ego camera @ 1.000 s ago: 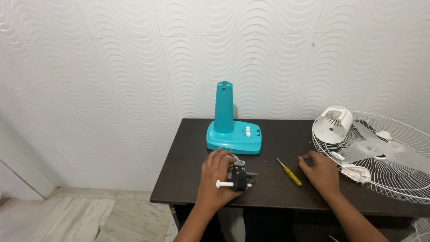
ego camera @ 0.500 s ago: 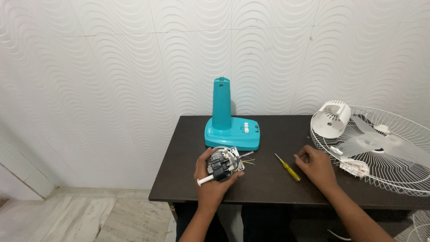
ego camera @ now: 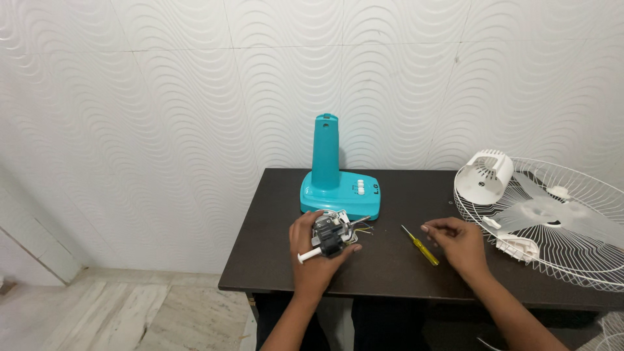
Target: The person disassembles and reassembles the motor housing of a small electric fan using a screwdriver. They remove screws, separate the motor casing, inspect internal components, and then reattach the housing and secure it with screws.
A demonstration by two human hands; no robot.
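White wave-patterned wall tiles back a dark table (ego camera: 273,260). On it, the left hand (ego camera: 312,257) cups a small fan motor (ego camera: 331,235) from below, fingers wrapped round it, its white shaft poking out toward the table's left edge and thin wires trailing toward the right. The right hand (ego camera: 460,242) rests with fingertips lightly bunched, holding nothing, just right of a yellow screwdriver (ego camera: 421,246). Behind the motor stands a teal fan base (ego camera: 339,188). Farther right of the motor lie a white wire grille (ego camera: 572,253), pale fan blades (ego camera: 552,211) and a white housing (ego camera: 484,175).

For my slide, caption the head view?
Left hand holds fan motor; right hand beside screwdriver on table.
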